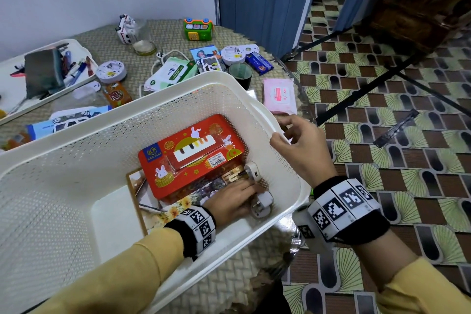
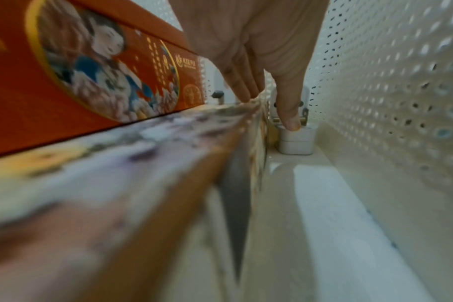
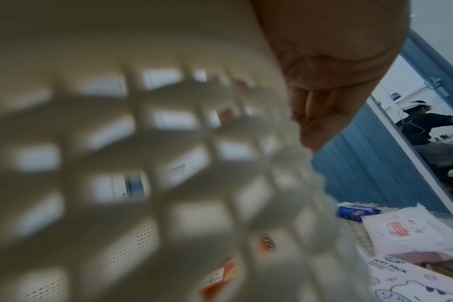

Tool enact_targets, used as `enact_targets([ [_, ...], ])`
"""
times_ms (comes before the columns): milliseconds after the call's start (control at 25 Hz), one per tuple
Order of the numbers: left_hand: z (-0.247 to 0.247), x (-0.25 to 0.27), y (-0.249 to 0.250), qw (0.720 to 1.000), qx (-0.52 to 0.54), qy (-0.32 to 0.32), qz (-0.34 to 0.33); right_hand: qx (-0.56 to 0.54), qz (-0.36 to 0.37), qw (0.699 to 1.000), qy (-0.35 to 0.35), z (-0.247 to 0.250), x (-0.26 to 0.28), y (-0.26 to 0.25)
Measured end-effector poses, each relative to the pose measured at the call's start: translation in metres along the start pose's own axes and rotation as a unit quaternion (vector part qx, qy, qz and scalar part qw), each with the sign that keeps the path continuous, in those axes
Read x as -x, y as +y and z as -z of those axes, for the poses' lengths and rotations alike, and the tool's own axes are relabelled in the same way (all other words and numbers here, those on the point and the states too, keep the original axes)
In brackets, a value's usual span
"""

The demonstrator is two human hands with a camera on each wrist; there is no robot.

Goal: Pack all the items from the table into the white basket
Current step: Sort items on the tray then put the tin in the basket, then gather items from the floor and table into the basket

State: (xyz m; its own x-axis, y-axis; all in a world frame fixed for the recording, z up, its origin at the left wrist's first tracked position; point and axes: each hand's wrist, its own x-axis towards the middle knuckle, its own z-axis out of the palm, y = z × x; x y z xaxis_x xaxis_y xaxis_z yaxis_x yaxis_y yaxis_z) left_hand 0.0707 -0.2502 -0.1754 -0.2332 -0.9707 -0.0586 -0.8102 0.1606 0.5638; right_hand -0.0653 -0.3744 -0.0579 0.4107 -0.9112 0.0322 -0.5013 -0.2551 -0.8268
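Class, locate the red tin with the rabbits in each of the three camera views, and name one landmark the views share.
Head: red tin sits mid-picture inside the white basket, atop a picture board.
Left wrist: its side fills the upper left, beside the left hand.
Right wrist: only blurred red patches through the basket holes; not clearly identifiable.
Shared landmark: the basket's perforated wall.

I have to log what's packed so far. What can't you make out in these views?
- Head view: left hand covers part of the white plug adapter; grip unclear.
- Head view: the red tin hides most of the flat printed box under it.
- Right wrist view: white basket wall, blurred, blocks its contents.
- Left wrist view: printed box blurred; picture unreadable.
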Motion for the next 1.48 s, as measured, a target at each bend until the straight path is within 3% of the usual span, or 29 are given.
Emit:
enact_targets([
  [160, 0.017, 0.010, 0.002, 0.999, -0.048, 0.019, -0.012, -0.017, 0.000, 1.000, 0.007, 0.000, 0.000, 0.000],
  [400, 0.067, 0.016, 0.026, 0.989, -0.046, 0.138, 0.016, -0.019, 0.019, 0.999, 0.018, 0.001, -0.001, -0.001],
  [520, 0.099, 0.019, 0.042, 0.981, -0.085, 0.165, 0.050, 0.019, 0.104, 0.994, 0.036, 0.007, 0.004, -0.007],
  [680, 0.139, 0.036, 0.069, 0.966, -0.135, 0.182, 0.123, 0.075, 0.269, 0.959, 0.050, 0.012, 0.009, -0.013],
  [800, 0.166, 0.057, 0.097, 0.947, -0.169, 0.185, 0.200, 0.022, 0.299, 0.953, 0.038, 0.021, 0.014, -0.027],
  [960, 0.169, 0.103, 0.137, 0.912, -0.184, 0.229, 0.285, -0.118, 0.290, 0.948, -0.059, 0.028, 0.045, -0.054],
  [1120, 0.118, 0.153, 0.175, 0.874, -0.145, 0.309, 0.345, -0.218, 0.320, 0.906, -0.170, 0.012, 0.105, -0.068],
  [1320, 0.032, 0.219, 0.205, 0.823, -0.113, 0.379, 0.407, -0.218, 0.344, 0.845, -0.347, -0.025, 0.189, -0.051],
  [1480, -0.029, 0.267, 0.223, 0.783, -0.070, 0.415, 0.458, -0.158, 0.348, 0.812, -0.442, -0.061, 0.234, -0.031],
])
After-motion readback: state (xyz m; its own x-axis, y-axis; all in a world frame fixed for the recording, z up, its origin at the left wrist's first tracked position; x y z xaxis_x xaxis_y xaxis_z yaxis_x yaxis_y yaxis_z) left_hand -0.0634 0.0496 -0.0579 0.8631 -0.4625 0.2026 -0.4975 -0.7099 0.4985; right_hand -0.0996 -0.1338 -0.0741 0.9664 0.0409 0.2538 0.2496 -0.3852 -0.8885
